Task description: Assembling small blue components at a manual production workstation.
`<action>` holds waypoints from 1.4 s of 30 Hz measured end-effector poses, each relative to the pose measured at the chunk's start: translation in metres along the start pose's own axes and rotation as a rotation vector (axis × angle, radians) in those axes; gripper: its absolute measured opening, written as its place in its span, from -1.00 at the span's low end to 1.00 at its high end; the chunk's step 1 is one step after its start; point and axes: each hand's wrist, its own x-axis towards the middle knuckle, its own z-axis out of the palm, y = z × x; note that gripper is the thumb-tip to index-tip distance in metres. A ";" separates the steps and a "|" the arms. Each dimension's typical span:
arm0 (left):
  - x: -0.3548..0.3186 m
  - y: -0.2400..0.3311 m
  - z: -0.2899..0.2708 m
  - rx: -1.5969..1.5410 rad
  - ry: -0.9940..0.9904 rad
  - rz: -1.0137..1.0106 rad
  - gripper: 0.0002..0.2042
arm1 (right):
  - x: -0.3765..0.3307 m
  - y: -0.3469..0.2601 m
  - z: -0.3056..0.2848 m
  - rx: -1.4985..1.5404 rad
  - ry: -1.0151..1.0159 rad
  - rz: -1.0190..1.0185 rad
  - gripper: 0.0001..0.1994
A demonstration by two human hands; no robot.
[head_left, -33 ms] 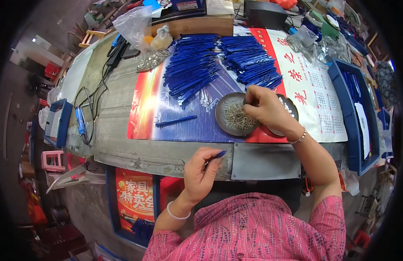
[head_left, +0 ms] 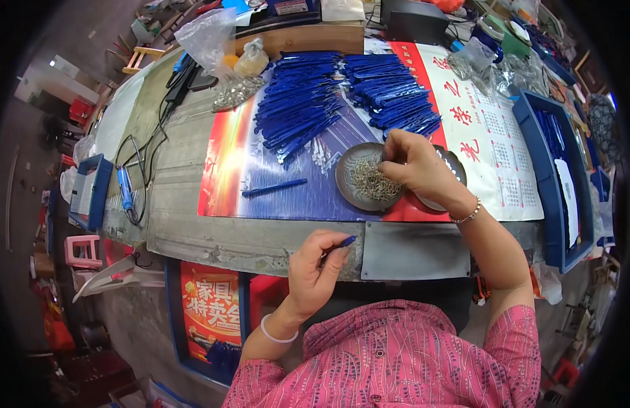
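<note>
My left hand (head_left: 313, 272), by the table's front edge, is closed around a slim blue strip; only its blue tip (head_left: 349, 241) shows past the fingers. Over a round dark dish (head_left: 344, 182), my right hand (head_left: 420, 166) pinches thumb and fingers together at the small metal pieces (head_left: 371, 183) heaped inside. Whatever is between those fingertips is hidden. A second dish (head_left: 462, 175) with small white pieces is partly covered by the right hand and wrist. One blue strip (head_left: 274, 188) lies alone left of the dark dish. Beyond it are two piles of blue strips (head_left: 298, 102) (head_left: 396, 95).
A printed calendar sheet (head_left: 509, 163) lies under the dishes and piles. Blue trays stand at the right (head_left: 570, 251) and left (head_left: 101, 197). A blue-handled tool (head_left: 126, 194) with a cord and a plastic bag of small pieces (head_left: 237, 94) rest on the left side.
</note>
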 end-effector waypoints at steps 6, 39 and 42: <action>0.001 0.003 0.010 0.069 -0.085 -0.003 -0.84 | -0.020 0.002 -0.001 0.461 -0.121 0.127 -0.92; 0.010 0.021 0.020 0.410 -0.291 0.566 -0.66 | -0.084 -0.016 0.005 0.924 -0.678 0.203 -0.81; 0.011 0.020 0.021 0.377 -0.269 0.605 -0.77 | -0.082 -0.016 0.006 0.849 -0.700 0.207 -0.81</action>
